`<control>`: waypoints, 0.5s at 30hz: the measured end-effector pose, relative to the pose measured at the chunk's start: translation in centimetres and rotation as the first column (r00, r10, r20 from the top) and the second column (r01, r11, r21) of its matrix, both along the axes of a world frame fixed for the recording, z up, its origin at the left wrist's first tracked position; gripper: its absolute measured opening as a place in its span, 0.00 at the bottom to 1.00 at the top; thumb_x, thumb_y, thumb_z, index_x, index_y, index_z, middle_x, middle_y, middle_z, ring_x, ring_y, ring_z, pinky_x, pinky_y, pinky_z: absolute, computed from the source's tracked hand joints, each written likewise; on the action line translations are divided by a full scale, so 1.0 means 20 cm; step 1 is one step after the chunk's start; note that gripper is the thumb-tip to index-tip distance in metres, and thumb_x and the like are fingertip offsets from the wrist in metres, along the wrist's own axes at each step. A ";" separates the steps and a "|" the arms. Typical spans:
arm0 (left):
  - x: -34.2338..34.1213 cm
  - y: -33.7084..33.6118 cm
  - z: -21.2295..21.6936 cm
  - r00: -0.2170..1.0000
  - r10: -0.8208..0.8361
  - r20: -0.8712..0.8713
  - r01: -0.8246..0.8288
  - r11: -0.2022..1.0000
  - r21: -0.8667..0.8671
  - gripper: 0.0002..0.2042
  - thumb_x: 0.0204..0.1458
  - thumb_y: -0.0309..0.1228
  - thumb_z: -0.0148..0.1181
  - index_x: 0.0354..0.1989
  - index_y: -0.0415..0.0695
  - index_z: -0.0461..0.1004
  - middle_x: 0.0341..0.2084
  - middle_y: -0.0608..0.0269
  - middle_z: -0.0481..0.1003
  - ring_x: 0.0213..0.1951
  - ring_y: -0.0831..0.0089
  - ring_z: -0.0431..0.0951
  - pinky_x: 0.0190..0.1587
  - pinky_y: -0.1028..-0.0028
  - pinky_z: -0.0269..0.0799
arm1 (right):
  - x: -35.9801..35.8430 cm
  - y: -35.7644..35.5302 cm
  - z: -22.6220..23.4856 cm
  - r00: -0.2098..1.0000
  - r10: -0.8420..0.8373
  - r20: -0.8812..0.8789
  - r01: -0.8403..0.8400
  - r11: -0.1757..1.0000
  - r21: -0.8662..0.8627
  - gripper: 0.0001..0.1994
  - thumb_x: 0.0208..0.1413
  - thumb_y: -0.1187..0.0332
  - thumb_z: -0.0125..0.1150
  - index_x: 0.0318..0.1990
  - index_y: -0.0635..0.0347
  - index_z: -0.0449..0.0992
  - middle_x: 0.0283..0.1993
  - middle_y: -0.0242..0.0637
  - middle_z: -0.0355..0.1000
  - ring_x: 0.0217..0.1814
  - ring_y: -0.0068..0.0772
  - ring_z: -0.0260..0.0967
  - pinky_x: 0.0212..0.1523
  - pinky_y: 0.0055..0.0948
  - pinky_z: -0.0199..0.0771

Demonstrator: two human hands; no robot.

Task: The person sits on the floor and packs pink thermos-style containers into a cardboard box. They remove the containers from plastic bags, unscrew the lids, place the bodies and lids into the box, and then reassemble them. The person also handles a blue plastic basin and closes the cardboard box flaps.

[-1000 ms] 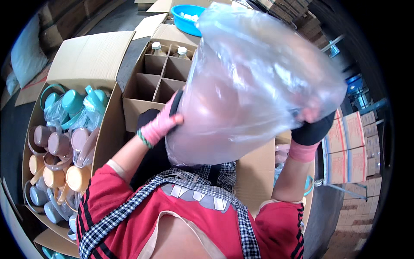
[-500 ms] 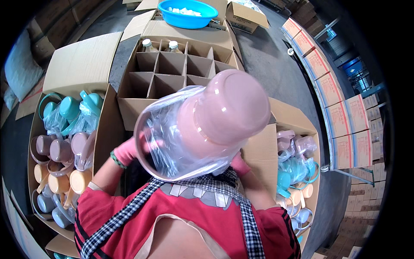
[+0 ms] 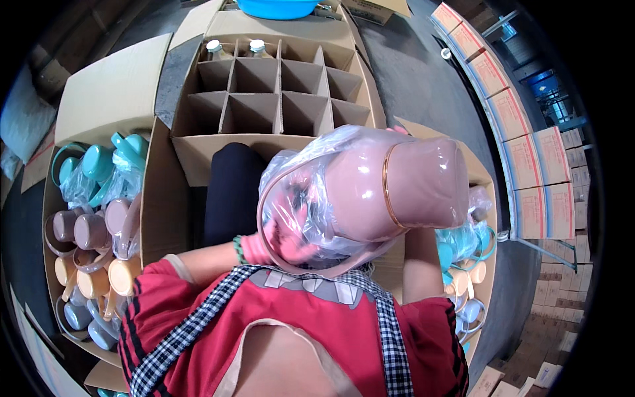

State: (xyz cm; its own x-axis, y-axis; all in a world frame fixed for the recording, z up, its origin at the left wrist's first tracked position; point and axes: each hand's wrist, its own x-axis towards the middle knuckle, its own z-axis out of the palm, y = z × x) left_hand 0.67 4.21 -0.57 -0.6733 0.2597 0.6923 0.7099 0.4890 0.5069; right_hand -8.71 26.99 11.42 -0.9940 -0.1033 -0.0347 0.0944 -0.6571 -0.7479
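A large glossy pink jug (image 3: 360, 192) with a gold band and a big loop handle (image 3: 263, 228) lies tilted in front of my chest, its base toward the right. Clear plastic wrap (image 3: 317, 155) hangs loosely around its left part. My left hand (image 3: 291, 238), in a pink glove, is at the loop handle with its fingers apart against the plastic, partly seen through it. Behind the jug my right hand (image 3: 399, 130) grips the far side; only a bit of pink glove shows above it, the rest hidden.
Ahead stands a divided carton (image 3: 248, 102) with two white-capped bottles (image 3: 258, 47). Open cartons with wrapped teal, pink, orange and blue handled vessels (image 3: 92, 231) flank me. A blue basin (image 3: 278, 8) sits at the far edge; stacked boxes (image 3: 512, 119) line the right.
The jug has swung right and turned more sideways, showing its gold band. My left hand has moved right with its fingers spreading; my right hand has moved up behind the jug.
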 end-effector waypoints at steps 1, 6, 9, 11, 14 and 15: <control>-0.01 -0.06 -0.02 0.999 -0.033 -0.032 0.031 0.997 -0.069 0.35 0.44 0.40 0.57 0.57 0.35 0.51 0.58 0.47 0.48 0.59 0.57 0.51 0.60 0.65 0.45 | 0.01 0.02 -0.06 0.999 -0.014 0.031 0.016 0.999 -0.042 0.21 0.54 0.61 0.48 0.52 0.63 0.61 0.51 0.39 0.63 0.50 0.30 0.62 0.48 0.26 0.64; -0.52 -0.44 0.03 0.580 -0.359 0.731 0.127 0.927 0.354 0.18 0.50 0.31 0.51 0.49 0.37 0.62 0.34 0.56 0.70 0.36 0.67 0.72 0.42 0.70 0.67 | 0.10 0.16 -0.44 0.987 -0.048 0.155 0.006 0.965 0.261 0.21 0.54 0.60 0.47 0.52 0.63 0.61 0.50 0.40 0.63 0.50 0.30 0.61 0.49 0.27 0.62; -0.76 -0.35 0.17 0.659 -0.228 0.717 0.098 0.971 0.219 0.32 0.44 0.42 0.60 0.55 0.37 0.57 0.47 0.52 0.64 0.49 0.69 0.65 0.51 0.74 0.60 | 0.07 0.19 -0.56 0.981 0.002 0.194 -0.075 0.926 0.370 0.21 0.53 0.60 0.47 0.51 0.63 0.62 0.50 0.40 0.63 0.51 0.31 0.61 0.50 0.27 0.62; -0.86 -0.18 0.19 0.239 -0.603 0.761 0.267 0.794 0.546 0.33 0.43 0.40 0.60 0.57 0.42 0.56 0.54 0.58 0.59 0.55 0.72 0.56 0.57 0.73 0.50 | 0.05 0.22 -0.54 0.982 0.029 0.186 -0.107 0.898 0.426 0.21 0.53 0.60 0.47 0.51 0.63 0.62 0.50 0.40 0.63 0.51 0.31 0.61 0.50 0.27 0.61; -0.90 0.13 0.17 -0.202 -0.740 0.642 0.400 0.535 0.744 0.22 0.48 0.29 0.55 0.54 0.40 0.62 0.44 0.65 0.68 0.45 0.81 0.65 0.49 0.81 0.59 | 0.01 0.29 -0.41 0.988 -0.019 0.152 -0.056 0.880 0.472 0.20 0.53 0.60 0.47 0.50 0.63 0.62 0.50 0.40 0.62 0.51 0.31 0.60 0.51 0.27 0.60; -0.89 0.17 0.18 -0.282 -0.785 0.552 0.391 0.432 0.813 0.21 0.49 0.28 0.54 0.52 0.40 0.63 0.43 0.66 0.68 0.44 0.82 0.65 0.47 0.81 0.60 | -0.01 0.31 -0.34 0.994 -0.045 0.096 -0.004 0.885 0.465 0.20 0.53 0.60 0.47 0.50 0.63 0.62 0.50 0.40 0.62 0.51 0.31 0.60 0.51 0.28 0.60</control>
